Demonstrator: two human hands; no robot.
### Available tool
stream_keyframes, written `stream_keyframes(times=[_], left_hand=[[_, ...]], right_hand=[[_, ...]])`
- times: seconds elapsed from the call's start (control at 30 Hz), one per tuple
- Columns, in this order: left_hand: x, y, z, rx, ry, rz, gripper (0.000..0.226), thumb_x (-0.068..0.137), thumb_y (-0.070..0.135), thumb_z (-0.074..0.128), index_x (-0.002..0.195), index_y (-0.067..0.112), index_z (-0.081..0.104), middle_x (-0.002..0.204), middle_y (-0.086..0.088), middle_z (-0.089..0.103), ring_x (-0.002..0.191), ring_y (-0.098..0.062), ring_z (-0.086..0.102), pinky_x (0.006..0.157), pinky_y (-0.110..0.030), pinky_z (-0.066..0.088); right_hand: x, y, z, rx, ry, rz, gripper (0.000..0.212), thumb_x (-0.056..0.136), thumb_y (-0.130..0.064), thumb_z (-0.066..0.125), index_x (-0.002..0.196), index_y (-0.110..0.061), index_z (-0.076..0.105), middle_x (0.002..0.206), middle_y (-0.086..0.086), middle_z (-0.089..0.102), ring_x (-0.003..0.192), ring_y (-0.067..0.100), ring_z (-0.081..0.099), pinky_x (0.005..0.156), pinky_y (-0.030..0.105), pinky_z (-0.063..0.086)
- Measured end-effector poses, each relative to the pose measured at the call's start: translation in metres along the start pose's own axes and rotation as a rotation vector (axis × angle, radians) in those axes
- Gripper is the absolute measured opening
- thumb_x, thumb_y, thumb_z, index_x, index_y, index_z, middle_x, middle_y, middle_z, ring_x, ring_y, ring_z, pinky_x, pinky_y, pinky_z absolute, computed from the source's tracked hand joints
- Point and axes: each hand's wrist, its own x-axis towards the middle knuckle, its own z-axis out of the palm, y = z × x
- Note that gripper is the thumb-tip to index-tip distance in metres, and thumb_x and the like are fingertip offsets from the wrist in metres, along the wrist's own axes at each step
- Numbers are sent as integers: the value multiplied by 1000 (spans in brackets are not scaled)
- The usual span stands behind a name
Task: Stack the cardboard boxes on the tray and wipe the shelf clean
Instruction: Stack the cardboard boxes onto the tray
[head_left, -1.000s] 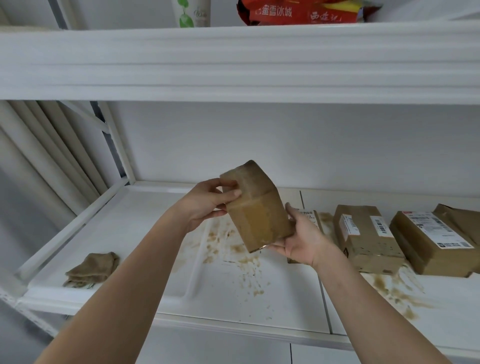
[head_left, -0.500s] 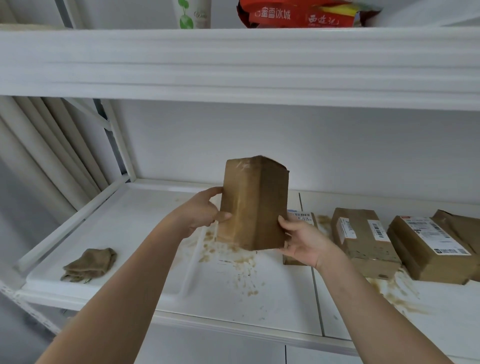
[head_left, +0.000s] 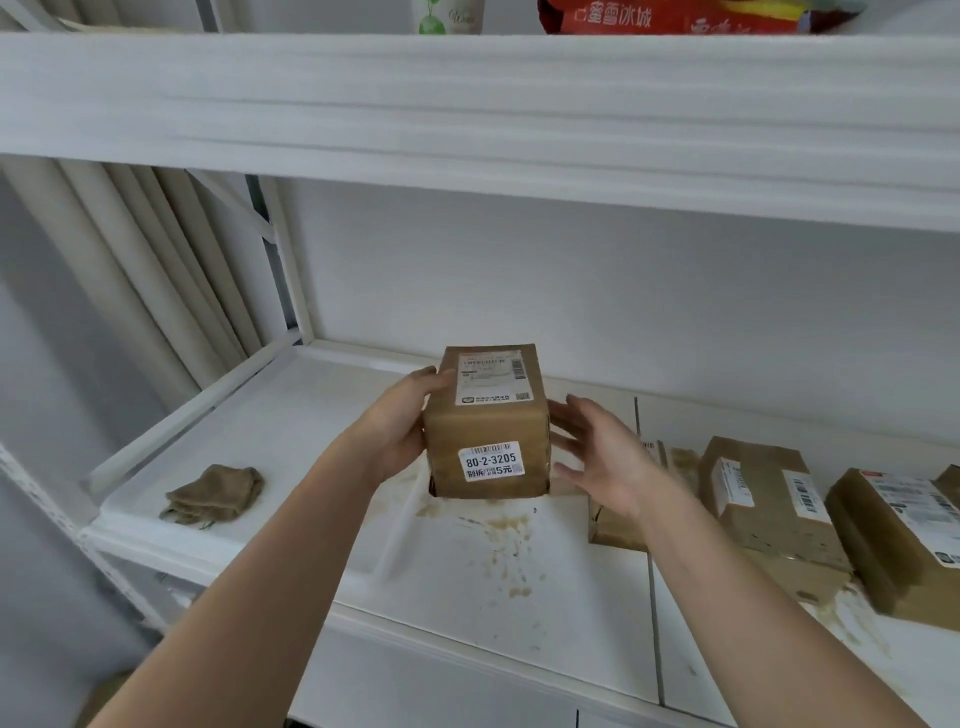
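1. My left hand (head_left: 400, 426) grips the left side of a small cardboard box (head_left: 488, 423), fingers curled onto its top edge; the palm side is hidden behind the box.
2. My right hand (head_left: 602, 452) sits just beside the box's right side with fingers spread and straight; motion blur keeps me from telling whether it touches.
3. The box is held above the stained shelf (head_left: 467, 597), at the right rim of the white tray (head_left: 156, 499). Its near face carries a sticker reading 80-2-3205; the top shipping label is too blurred to read.
4. A folded brown cloth (head_left: 213, 493) lies on the tray's left part.
5. Brown stains (head_left: 506, 540) spatter the shelf below the box.
6. To the right lie more parcels: one (head_left: 618, 525) mostly hidden behind my right wrist, another (head_left: 769, 499) in full view, and a third (head_left: 898, 540) cut off by the frame edge.
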Motion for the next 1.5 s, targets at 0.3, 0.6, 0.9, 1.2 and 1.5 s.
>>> stream_keyframes(times=[0.3,0.6,0.9,1.2,1.5], left_hand=[[33,10,-40,108,-62,-39,53,88,18,60,133,42,46,114,5,70,111,-25,62,99,-50,46],[64,29,-116,195,-60,-151,69,80,24,68,135,49,37,125,3,60,112,-30,57,78,-53,54],[69,33,-194,277,104,-168,36,91,34,57,125,33,47,103,11,61,92,-13,55,105,-49,25],[94,29,-266,184,265,-170,55,87,24,65,135,18,40,117,-5,62,101,-23,60,84,-36,50],[104,38,-298,230,281,-162,37,100,31,46,133,13,46,102,1,57,106,-26,54,98,-39,39]], right_hand=[[27,2,36,-84,-64,43,33,92,-51,56,116,-31,67,122,-8,64,113,24,57,100,54,47],[77,15,104,-83,-36,66,26,92,-43,57,112,-28,65,113,1,63,106,24,60,95,58,48],[128,45,190,-132,-51,69,42,93,-39,57,133,-38,44,125,-6,58,114,25,56,94,55,49],[172,61,268,-156,31,37,47,96,-20,57,136,-35,38,111,-1,64,92,15,63,83,36,55],[210,80,311,-201,106,4,46,96,-25,58,135,-31,36,131,5,56,107,25,62,73,34,55]])
